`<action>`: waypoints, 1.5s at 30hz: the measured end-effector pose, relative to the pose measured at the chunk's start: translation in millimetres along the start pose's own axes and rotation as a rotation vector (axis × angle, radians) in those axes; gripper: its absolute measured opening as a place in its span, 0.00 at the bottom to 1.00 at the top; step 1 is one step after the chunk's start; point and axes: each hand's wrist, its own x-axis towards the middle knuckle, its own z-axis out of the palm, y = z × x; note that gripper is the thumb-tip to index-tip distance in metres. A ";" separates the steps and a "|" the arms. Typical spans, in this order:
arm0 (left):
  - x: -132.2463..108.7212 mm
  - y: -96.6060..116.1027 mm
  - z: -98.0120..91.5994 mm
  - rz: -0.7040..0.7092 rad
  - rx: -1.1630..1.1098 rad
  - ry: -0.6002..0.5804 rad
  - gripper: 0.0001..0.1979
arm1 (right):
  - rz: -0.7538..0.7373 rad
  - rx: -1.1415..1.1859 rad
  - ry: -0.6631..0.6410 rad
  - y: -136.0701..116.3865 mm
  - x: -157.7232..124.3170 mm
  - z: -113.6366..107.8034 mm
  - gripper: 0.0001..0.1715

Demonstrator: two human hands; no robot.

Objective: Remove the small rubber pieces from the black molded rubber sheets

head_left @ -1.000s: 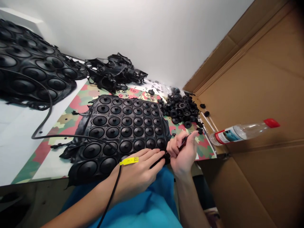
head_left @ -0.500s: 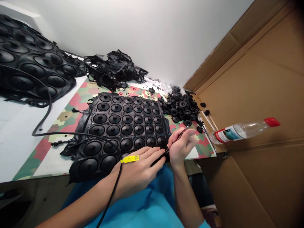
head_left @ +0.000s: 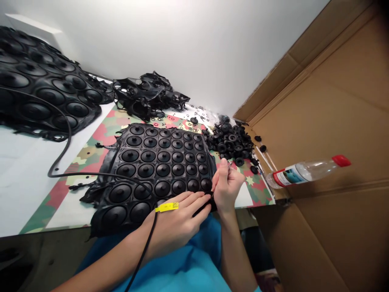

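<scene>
A black moulded rubber sheet [head_left: 152, 166] with rows of round caps lies on a camouflage-patterned mat [head_left: 91, 156]. My left hand [head_left: 178, 221] rests flat on the sheet's near right corner, fingers stretched out and pressing it down. My right hand [head_left: 225, 187] is closed in a pinch round a thin dark tool [head_left: 212, 195], whose tip meets the sheet's corner by my left fingertips. A black cable with a yellow tag [head_left: 165, 207] runs over my left wrist.
A heap of loose black rubber caps [head_left: 232, 140] lies at the mat's far right. Torn rubber scrap [head_left: 146, 95] sits behind the sheet, more moulded sheets [head_left: 39, 97] at the far left. A plastic bottle [head_left: 304, 171] lies on a cardboard wall [head_left: 328, 105] to the right.
My right hand has turned upright and drawn closer to the sheet's corner, with the tool swinging from slanted to nearly hidden. My left hand has stayed put.
</scene>
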 end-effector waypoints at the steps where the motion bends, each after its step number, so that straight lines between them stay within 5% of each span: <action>1: -0.1 0.0 -0.3 -0.001 0.003 0.000 0.18 | -0.011 -0.022 -0.015 0.7 0.1 -0.4 0.41; 7: -0.2 -0.7 -0.3 0.001 0.009 -0.012 0.18 | -0.093 -0.036 -0.024 3.1 -0.4 0.8 0.36; 20: 3.1 0.1 -3.8 -0.001 0.001 -0.003 0.17 | 0.088 0.323 -0.126 -3.3 -2.5 4.0 0.37; 28: 2.0 0.5 -2.7 -0.003 0.000 0.015 0.16 | 0.202 0.559 -0.197 -7.8 11.1 -12.4 0.33; 45: 0.8 -0.5 0.1 0.000 0.015 0.019 0.17 | 0.128 0.432 -0.429 4.7 5.3 -5.1 0.31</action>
